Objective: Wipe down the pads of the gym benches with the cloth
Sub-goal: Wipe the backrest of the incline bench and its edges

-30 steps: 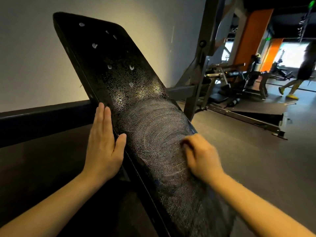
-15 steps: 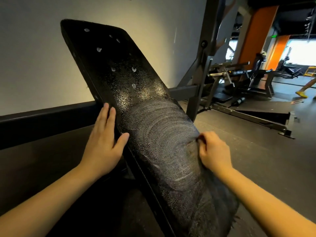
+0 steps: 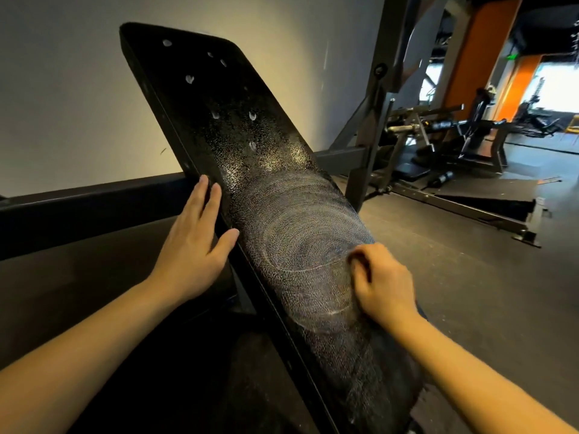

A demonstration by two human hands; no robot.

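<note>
Black pad [image 3: 238,145]: left hand [image 3: 191,249] flat, grip released, against its left edge; right hand [image 3: 383,283] clenches dark cloth [image 3: 376,364] near right edge.

1 bench pad [image 3: 282,214], 2 hands (left hand [image 3: 194,242], right hand [image 3: 383,283]), approx. 7 white blobs [image 3: 189,78], 1 steel upright [image 3: 372,126].

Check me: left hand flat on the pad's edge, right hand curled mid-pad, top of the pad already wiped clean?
Top is wrong. Head view: white droplets dot the top of the bench pad; swirl marks reach only its middle. The left hand flat on the edge and right hand curled mid-pad are right.
</note>
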